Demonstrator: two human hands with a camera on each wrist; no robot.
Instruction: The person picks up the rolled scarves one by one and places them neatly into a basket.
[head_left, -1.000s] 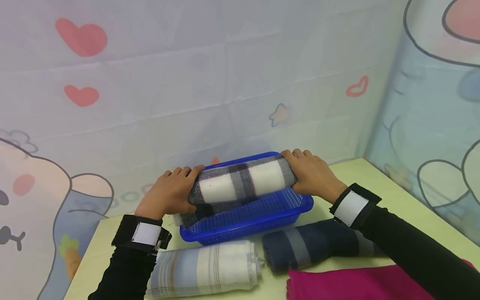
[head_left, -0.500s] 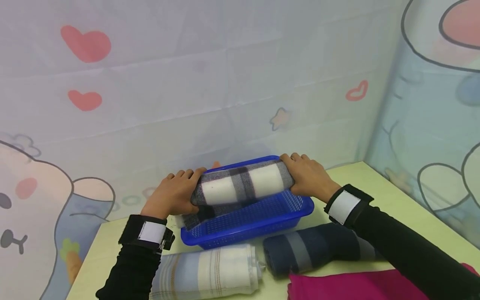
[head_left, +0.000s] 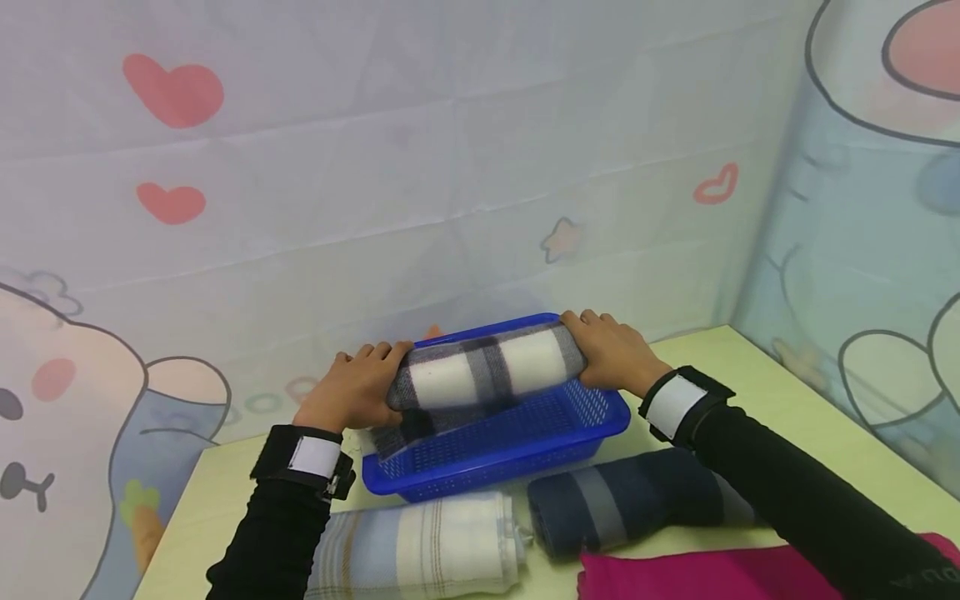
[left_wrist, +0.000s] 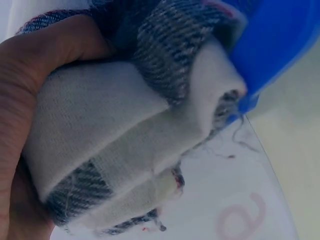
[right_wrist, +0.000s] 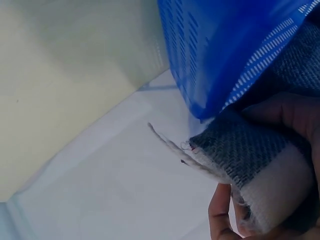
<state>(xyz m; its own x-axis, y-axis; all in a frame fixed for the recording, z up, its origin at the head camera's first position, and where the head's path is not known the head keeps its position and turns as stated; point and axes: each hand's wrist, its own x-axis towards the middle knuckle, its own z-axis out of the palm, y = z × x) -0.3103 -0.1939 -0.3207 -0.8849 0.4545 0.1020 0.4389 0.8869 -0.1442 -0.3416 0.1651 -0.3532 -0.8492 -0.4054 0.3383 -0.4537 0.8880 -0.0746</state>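
A rolled black, grey and white checked scarf [head_left: 487, 367] lies across the long blue basket [head_left: 487, 483], near its back rim. My left hand [head_left: 352, 387] grips the roll's left end, thumb toward me; my right hand [head_left: 611, 354] grips the right end. A loose flap of the scarf hangs below the roll into the basket's left side. In the left wrist view, layered folds of the scarf [left_wrist: 95, 110] sit in the left hand. Frayed fringe shows on the scarf [right_wrist: 270, 170] in the right wrist view. Whether the roll touches the basket floor is hidden.
In front of the basket lie a rolled pale blue and cream striped cloth [head_left: 427, 546] and a rolled navy cloth [head_left: 637, 500] with grey bands. A magenta cloth [head_left: 697, 575] is at the front right. A printed backdrop [head_left: 375, 167] stands behind the yellow table [head_left: 720, 375].
The head view has tilted up slightly. Both wrists have come a little inward, with both hands still gripping the checked scarf over the basket.
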